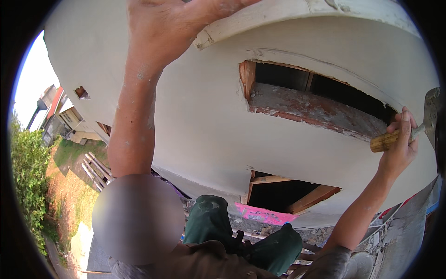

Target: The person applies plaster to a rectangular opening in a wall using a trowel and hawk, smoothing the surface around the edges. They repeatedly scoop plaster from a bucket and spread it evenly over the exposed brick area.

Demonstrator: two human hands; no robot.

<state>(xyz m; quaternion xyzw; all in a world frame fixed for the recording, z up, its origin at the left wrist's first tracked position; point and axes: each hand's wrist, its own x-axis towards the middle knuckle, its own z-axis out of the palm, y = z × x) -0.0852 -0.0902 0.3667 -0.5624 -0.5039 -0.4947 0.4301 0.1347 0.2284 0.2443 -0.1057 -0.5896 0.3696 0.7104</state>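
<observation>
My right hand [400, 145] is closed around the wooden handle [384, 142] of a trowel [432, 114], at the right end of the upper wall opening. The trowel's grey metal blade points up and right, partly cut off by the picture's rim. My left hand [169, 25] is raised high at the top, its thumb stretched out to the right along a pale wooden board [260, 29]. Its other fingers lie beyond the upper edge, so whether they touch the board cannot be seen. Pale splashes mark the left forearm. Behind both hands stands a smooth grey-white wall [200, 125].
The upper opening [316, 104] has a rough, stained sill. Below is a second opening [288, 193] with wooden framing, above a pink sheet [265, 215]. My green-trousered knees [209, 218] show beneath. Bushes [30, 181] and houses stand at left. A blurred patch hides the lower left.
</observation>
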